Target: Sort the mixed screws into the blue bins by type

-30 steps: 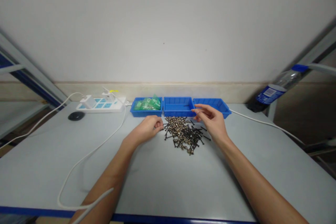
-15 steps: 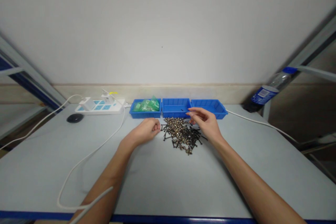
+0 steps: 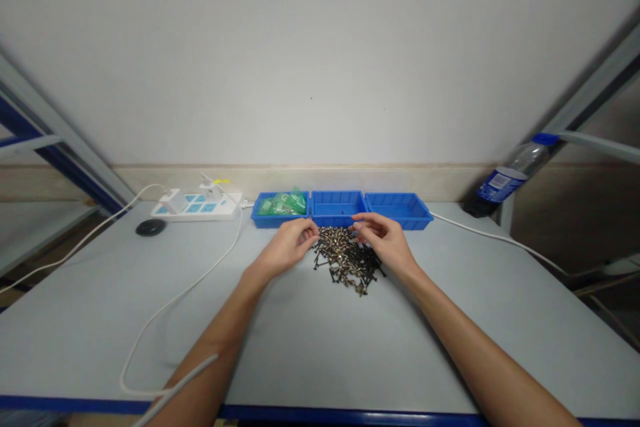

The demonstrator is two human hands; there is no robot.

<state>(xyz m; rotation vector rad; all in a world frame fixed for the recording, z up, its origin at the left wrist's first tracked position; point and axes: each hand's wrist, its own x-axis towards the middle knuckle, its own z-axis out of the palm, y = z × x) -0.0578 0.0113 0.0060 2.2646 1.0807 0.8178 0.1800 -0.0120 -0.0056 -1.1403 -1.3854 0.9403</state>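
Observation:
A mixed pile of brass-coloured and black screws point(image 3: 345, 260) lies on the grey table. At the pile's upper left edge is my left hand point(image 3: 293, 243), its fingers curled in a pinch; whatever they hold is too small to make out. My right hand point(image 3: 387, 240) hovers over the pile's upper right side, thumb and fingers bent but apart, with nothing visible between them. Just behind the pile stands the middle blue tray point(image 3: 327, 221), with a small dark piece point(image 3: 343, 212) in it.
Green plastic packets point(image 3: 283, 203) fill the left blue tray point(image 3: 267, 221). The right blue tray point(image 3: 400, 200) stands beside the middle one. Further left are a white power strip point(image 3: 225, 210), a black disc point(image 3: 151, 227) and a white cable point(image 3: 185, 287). A bottle point(image 3: 505, 180) leans at right.
My left hand has moved right, up to the pile's edge. My right hand has drawn back and down from the middle tray's front edge to above the screws. The view has shifted slightly.

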